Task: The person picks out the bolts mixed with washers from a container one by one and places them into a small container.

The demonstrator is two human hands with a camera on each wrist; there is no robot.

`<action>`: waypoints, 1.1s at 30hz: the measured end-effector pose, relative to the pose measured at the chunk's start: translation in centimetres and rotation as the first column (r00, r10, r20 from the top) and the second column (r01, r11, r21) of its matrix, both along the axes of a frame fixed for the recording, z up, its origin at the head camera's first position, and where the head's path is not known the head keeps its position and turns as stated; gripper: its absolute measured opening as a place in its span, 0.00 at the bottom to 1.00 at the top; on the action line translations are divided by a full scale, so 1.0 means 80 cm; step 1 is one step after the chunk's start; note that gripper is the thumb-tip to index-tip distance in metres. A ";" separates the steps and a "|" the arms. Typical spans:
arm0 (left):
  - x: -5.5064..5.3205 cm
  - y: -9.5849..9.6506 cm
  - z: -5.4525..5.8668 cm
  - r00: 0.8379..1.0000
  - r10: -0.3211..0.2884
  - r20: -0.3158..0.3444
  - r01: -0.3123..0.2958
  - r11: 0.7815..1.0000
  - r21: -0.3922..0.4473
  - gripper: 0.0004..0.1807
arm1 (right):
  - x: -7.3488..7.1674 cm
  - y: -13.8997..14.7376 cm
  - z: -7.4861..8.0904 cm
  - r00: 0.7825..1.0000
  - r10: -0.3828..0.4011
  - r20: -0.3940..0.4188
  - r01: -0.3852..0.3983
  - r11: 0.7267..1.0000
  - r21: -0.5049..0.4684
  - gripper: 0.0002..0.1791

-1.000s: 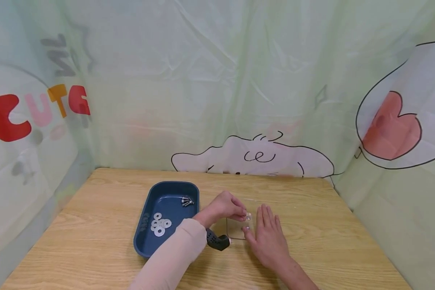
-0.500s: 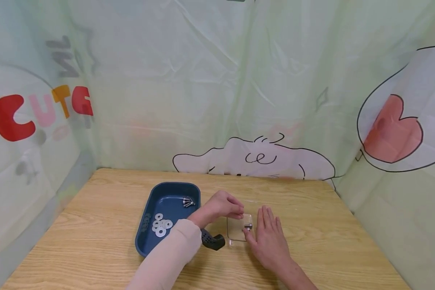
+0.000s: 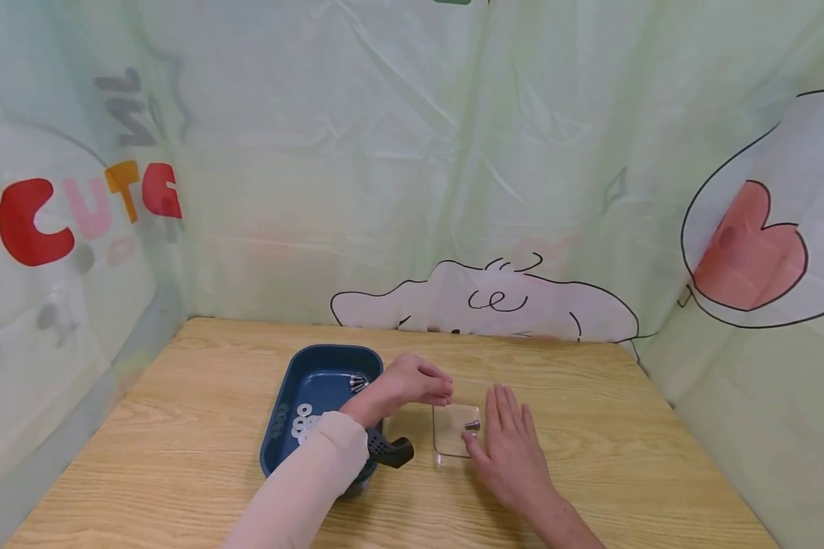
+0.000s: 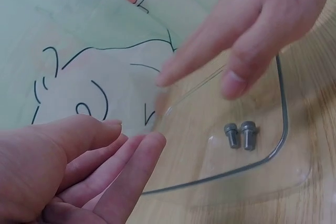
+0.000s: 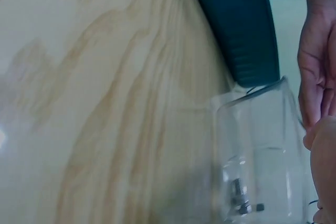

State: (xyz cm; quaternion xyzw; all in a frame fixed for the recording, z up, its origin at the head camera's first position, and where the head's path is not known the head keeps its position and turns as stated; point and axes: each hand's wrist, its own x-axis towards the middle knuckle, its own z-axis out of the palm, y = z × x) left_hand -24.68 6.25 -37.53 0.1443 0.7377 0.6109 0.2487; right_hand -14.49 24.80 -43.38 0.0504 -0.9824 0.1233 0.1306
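Tabletop bears the clear box; I see two bolts inside, left hand narrowly parted beside it, right hand straight-fingered, perhaps touching it

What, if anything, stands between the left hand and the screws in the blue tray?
The right wall of the blue tray does: the screws lie inside, and the left hand is outside, to its right. No lid is visible over them.
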 end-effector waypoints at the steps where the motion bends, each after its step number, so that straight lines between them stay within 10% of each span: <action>1: -0.001 -0.003 0.000 1.000 -0.001 -0.003 0.001 1.000 0.000 0.11 | -0.001 -0.002 0.002 1.000 0.006 -0.012 -0.006 1.000 0.007 0.44; 33: -0.022 -0.081 0.003 0.991 0.132 0.013 -0.133 0.988 0.079 0.17 | -0.005 -0.091 0.028 0.988 0.146 0.046 -0.144 0.989 -0.036 0.45</action>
